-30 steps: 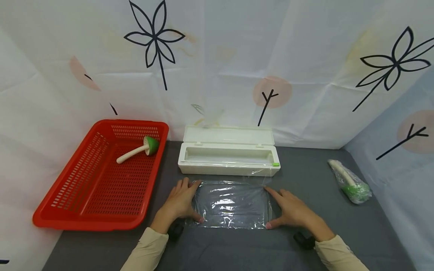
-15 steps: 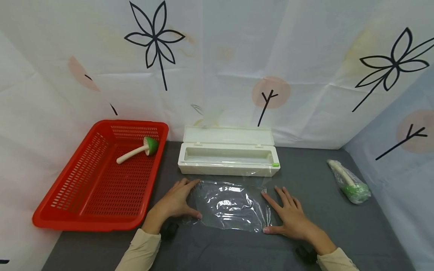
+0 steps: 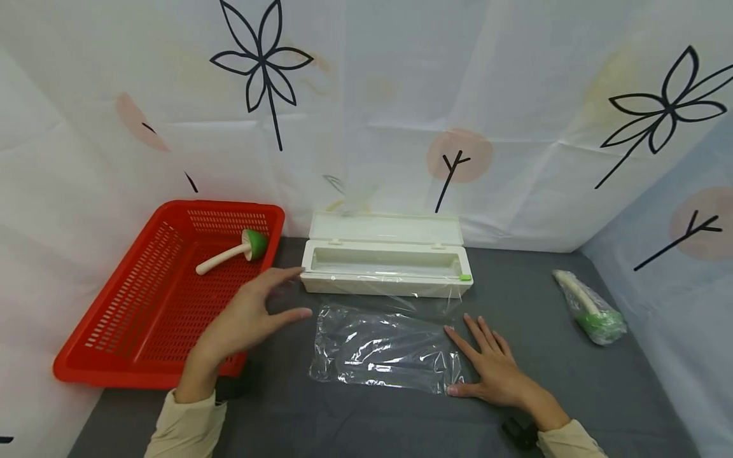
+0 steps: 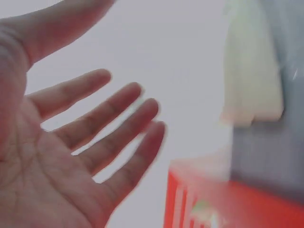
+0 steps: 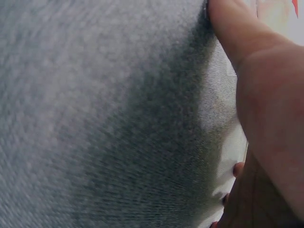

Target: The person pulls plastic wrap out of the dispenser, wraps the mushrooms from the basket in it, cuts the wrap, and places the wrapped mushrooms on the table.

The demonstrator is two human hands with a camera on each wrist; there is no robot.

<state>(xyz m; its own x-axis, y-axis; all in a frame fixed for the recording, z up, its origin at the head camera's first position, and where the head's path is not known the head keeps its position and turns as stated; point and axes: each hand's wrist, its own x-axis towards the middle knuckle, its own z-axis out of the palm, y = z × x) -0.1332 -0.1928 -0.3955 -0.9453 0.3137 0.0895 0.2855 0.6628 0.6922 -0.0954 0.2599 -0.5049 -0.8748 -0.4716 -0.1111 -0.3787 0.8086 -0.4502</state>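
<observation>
Film [image 3: 386, 346]: loose, crinkled sheet laid flat on bench [image 3: 550, 305], just near of open dispenser [image 3: 386, 264]. Right hand [image 3: 492, 369]: flat, fingers straight, pressed at film's right edge. Left hand [image 3: 246, 318]: lifted, fingers spread, nothing held, near basket [image 3: 166, 299]. Risk: with one edge pinned only, film judged liable to curl, cling to itself.

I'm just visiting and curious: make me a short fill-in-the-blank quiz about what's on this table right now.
1. The right hand rests flat at the edge of the clear ____ sheet.
2. The toy mushroom lies in the ____ basket.
3. The lid of the white dispenser box is ____.
4. The left hand hangs above the table, holding ____.

Missing words: plastic; red; open; nothing
</observation>
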